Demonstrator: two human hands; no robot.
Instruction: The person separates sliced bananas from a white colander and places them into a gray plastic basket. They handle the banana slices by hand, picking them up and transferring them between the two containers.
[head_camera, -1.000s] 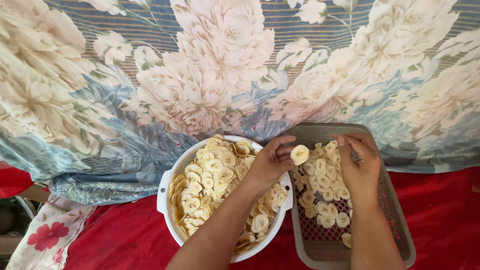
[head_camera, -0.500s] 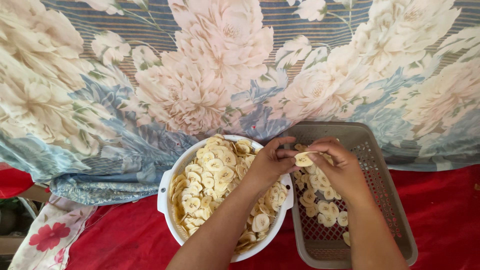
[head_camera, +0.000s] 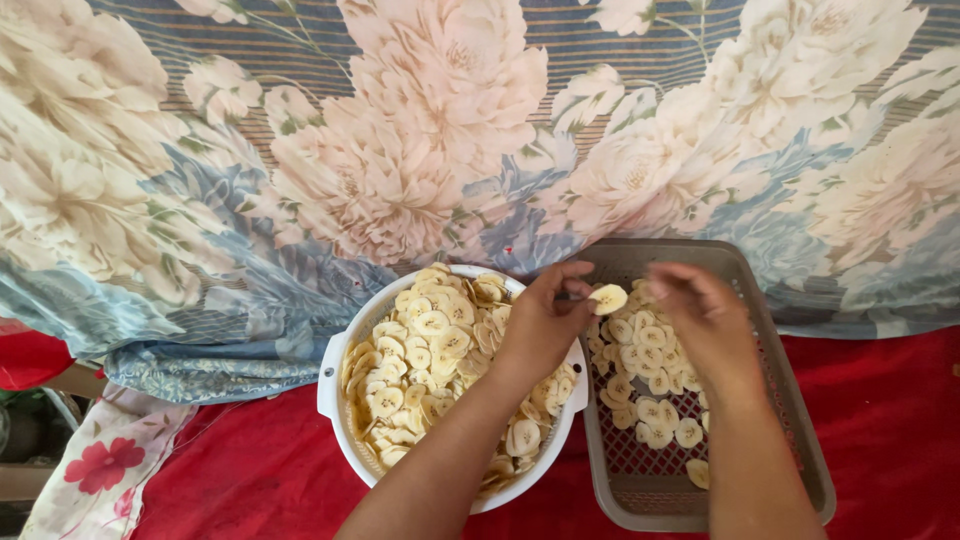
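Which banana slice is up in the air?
The slice pinched by the left hand above the grey tray; all the others lie flat.

Two hands show in the view — the left hand (head_camera: 541, 322) and the right hand (head_camera: 702, 318) — and between them one banana slice (head_camera: 609, 298) is held up. There is one white bowl (head_camera: 335, 352), heaped with slices too many and too overlapped to count. One grey mesh tray (head_camera: 798, 428) stands just beside it, carrying roughly two dozen slices (head_camera: 641, 352) laid flat toward its left edge — the exact number cannot be told, since the right hand covers some. One red cloth (head_camera: 250, 475) lies beneath both, and one flowered sheet (head_camera: 300, 150) behind.
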